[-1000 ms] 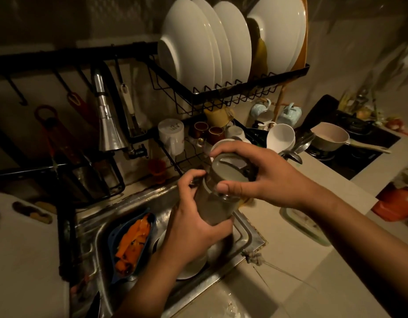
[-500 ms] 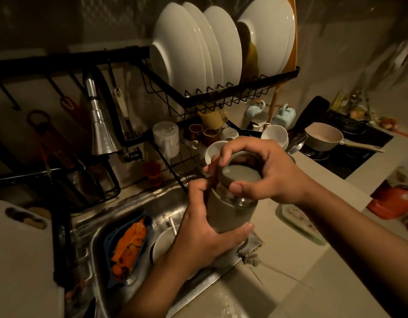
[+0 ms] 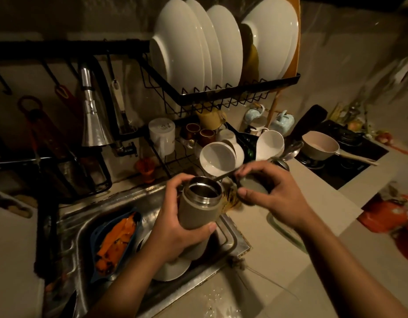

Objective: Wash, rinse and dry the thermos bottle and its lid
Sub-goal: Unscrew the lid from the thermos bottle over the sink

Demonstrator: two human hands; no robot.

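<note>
The grey-beige cylindrical thermos bottle with a steel rim stands upright in the left hand, whose fingers and thumb wrap its body, above the right edge of the stainless-steel sink. Its mouth is uncovered; the interior is dark, contents indiscernible. The right hand holds the round grey-beige lid between curled fingers and thumb, just right of the bottle and apart from it. Within the sink lie a blue tray carrying orange pieces and a white dish beneath the bottle. A black wire rack above holds upright white plates; white cups lie tipped beneath it. A pale saucepan sits on the black stove at right. The beige table surrounds the sink; the lighting is dim.
</note>
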